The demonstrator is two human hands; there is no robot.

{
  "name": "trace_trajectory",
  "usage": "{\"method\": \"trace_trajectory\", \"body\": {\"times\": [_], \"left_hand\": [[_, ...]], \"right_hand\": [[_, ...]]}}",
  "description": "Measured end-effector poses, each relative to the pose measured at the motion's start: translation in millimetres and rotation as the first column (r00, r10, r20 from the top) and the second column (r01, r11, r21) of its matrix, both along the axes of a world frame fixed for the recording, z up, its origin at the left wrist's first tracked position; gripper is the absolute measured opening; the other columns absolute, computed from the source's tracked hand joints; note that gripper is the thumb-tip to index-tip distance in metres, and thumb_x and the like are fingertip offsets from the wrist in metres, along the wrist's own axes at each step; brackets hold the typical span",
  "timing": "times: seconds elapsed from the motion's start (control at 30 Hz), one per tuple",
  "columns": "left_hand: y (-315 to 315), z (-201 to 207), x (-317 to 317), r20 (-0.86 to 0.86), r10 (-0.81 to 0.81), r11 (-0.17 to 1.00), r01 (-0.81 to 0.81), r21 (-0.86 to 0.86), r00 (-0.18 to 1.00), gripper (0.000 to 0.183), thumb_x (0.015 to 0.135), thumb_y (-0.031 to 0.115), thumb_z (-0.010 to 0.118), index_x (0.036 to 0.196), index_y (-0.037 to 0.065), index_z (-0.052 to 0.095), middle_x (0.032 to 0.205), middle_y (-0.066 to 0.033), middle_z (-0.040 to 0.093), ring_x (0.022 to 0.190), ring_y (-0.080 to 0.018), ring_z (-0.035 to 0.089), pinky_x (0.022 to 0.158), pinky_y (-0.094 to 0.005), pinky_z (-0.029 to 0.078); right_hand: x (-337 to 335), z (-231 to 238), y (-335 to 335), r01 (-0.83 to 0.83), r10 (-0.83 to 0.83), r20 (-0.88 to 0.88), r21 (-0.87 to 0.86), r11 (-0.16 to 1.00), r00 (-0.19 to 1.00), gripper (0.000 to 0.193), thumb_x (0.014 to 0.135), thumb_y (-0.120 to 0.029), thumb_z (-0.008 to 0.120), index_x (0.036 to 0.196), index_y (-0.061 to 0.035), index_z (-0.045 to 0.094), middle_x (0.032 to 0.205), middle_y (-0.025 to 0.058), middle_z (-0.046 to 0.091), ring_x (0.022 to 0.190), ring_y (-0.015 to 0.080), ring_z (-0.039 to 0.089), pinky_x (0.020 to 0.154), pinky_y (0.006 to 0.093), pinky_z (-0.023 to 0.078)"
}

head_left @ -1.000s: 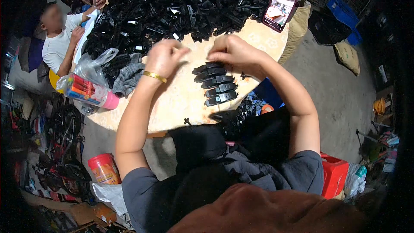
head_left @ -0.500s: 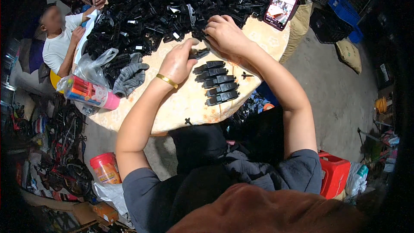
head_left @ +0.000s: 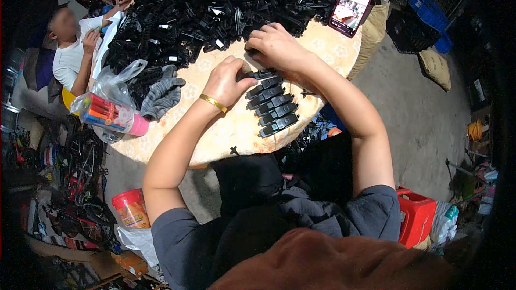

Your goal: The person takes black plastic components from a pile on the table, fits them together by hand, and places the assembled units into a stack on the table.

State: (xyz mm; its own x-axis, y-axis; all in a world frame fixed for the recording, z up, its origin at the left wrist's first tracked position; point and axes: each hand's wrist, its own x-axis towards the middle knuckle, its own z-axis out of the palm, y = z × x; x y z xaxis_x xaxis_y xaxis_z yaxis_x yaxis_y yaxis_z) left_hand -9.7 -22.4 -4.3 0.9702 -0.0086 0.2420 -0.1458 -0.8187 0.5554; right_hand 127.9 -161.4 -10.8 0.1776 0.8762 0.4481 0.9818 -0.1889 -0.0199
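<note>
Several matching black plastic parts (head_left: 276, 110) lie side by side in a column on the patterned tablecloth (head_left: 215, 139). At the column's far end is one more black plastic part (head_left: 263, 74); the thumb and fingers of my left hand (head_left: 228, 80) close on its left end. Just beyond it, my right hand (head_left: 277, 47) bends over the cloth with curled fingers. Something dark shows under those fingertips, too hidden to name. A large heap of loose black plastic pieces (head_left: 177, 16) covers the far side of the table.
A phone (head_left: 351, 8) stands at the far right edge. A pink cup of pens (head_left: 121, 119), a grey glove (head_left: 163, 95) and a clear plastic bag (head_left: 121, 80) sit at the left. Small black pieces (head_left: 234, 151) lie near the front edge. Another person (head_left: 75, 53) sits far left.
My left hand has brought its black part nearer, against the far end of the column, which has shifted slightly. My right hand has moved a little left. The other person's lower hand has risen.
</note>
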Motion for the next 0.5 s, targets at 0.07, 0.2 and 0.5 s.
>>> {"method": "trace_trajectory", "body": {"times": [0.07, 0.2, 0.5], "left_hand": [[2, -2, 1, -0.006, 0.026, 1.0, -0.026, 0.013, 1.0, 0.025, 0.067, 0.017, 0.075, 0.077, 0.0, 0.059, 0.078, -0.0141, 0.056, 0.075, -0.031, 0.057, 0.069, -0.0372, 0.046], [6, -2, -2, 0.025, 0.033, 0.998, -0.034, 0.045, 0.999, 0.025, 0.068, 0.02, 0.074, 0.076, 0.001, 0.06, 0.076, -0.0143, 0.056, 0.073, -0.0308, 0.057, 0.068, -0.0374, 0.046], [8, -6, -2, 0.068, 0.017, 0.999, -0.019, 0.029, 0.998, 0.025, 0.069, 0.021, 0.073, 0.081, 0.002, 0.063, 0.078, -0.0144, 0.057, 0.076, -0.0321, 0.057, 0.069, -0.0384, 0.046]], "right_hand": [[2, 0, -5, 0.07, -0.07, -0.005, -0.027, 0.997, 0.998, 0.025, 0.071, -0.013, 0.064, 0.096, -0.0096, 0.063, 0.095, 0.008, 0.058, 0.094, 0.0257, 0.056, 0.088, 0.0371, 0.039], [-7, 9, -20, 0.016, -0.012, -0.061, 0.059, 0.998, 0.998, 0.025, 0.072, -0.011, 0.064, 0.096, -0.0055, 0.062, 0.094, 0.011, 0.058, 0.09, 0.0285, 0.058, 0.082, 0.038, 0.044], [-32, 20, -31, 0.168, -0.059, -0.415, 0.231, 0.958, 0.908, 0.034, 0.077, -0.003, 0.061, 0.111, -0.0062, 0.059, 0.093, 0.016, 0.055, 0.088, 0.0326, 0.06, 0.072, 0.0392, 0.051]]}}
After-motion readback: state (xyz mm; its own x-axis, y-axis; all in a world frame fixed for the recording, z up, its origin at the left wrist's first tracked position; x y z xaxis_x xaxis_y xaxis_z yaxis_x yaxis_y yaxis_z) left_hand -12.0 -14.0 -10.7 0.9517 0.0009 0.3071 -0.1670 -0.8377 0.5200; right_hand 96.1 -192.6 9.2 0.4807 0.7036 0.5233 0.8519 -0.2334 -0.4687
